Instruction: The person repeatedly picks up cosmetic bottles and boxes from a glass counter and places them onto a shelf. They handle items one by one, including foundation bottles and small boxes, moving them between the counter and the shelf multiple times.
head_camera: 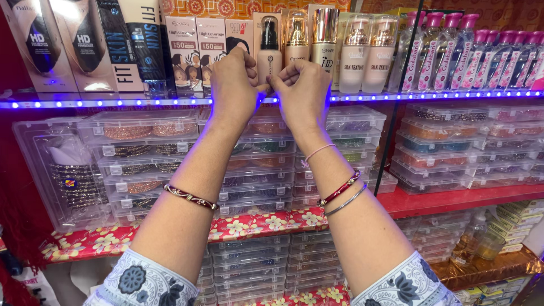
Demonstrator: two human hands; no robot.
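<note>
both the left hand (235, 85) and right hand (303, 90) pinch the boxed foundation bottle (268, 54) just above them; best kept upright and level.

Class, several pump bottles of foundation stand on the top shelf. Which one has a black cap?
The beige pump bottle with the black cap, standing just above the two raised hands; its neighbours to the right have gold or clear caps.

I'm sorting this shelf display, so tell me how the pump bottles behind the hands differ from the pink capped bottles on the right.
The pump bottles have gold collars and beige or frosted bodies; the pink capped bottles are clear with pink tops. The pump bottles are wider, the pink capped bottles slimmer and more numerous. The left hand and right hand are raised before the pump bottles, not the pink capped ones. Both stand upright on the lit shelf.
</note>
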